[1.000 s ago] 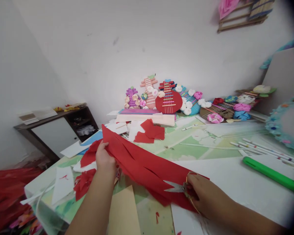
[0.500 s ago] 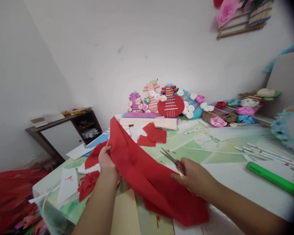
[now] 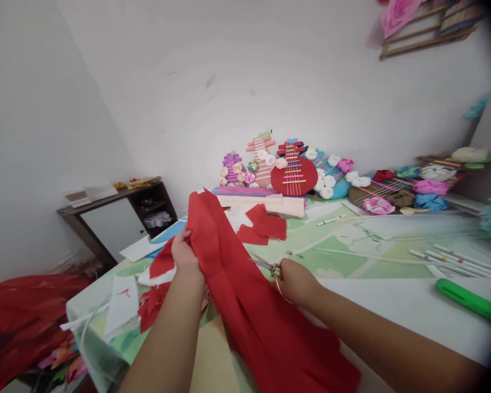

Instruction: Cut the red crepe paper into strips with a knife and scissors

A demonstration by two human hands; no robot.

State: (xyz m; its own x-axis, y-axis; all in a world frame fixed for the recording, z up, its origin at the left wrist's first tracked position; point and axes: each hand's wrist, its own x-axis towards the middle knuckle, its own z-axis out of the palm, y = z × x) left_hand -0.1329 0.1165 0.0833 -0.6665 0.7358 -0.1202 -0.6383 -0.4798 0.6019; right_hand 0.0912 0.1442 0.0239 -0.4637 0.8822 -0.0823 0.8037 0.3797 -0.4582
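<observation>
A long folded sheet of red crepe paper or cloth (image 3: 237,295) hangs across the front of the table; its exact material I cannot tell. My left hand (image 3: 185,252) is closed on its left edge near the top. In my right hand (image 3: 297,281) is a pair of scissors (image 3: 265,265), blades pointing left over the red sheet and slightly parted. One finger loop shows below the hand. Several red cut pieces (image 3: 265,225) lie on the table beyond the sheet, and crumpled red scraps (image 3: 153,305) lie left of my left wrist.
Decorated craft lutes (image 3: 294,174) stand against the wall at the back. To the right lie a green tube-like case (image 3: 470,301) and several white sticks (image 3: 454,261). A low cabinet (image 3: 110,224) stands left of the table (image 3: 118,344).
My right hand and the scissors have moved left, closer to my left hand and over the red sheet. The sheet's upper end has spread wider. The whole view has shifted slightly.
</observation>
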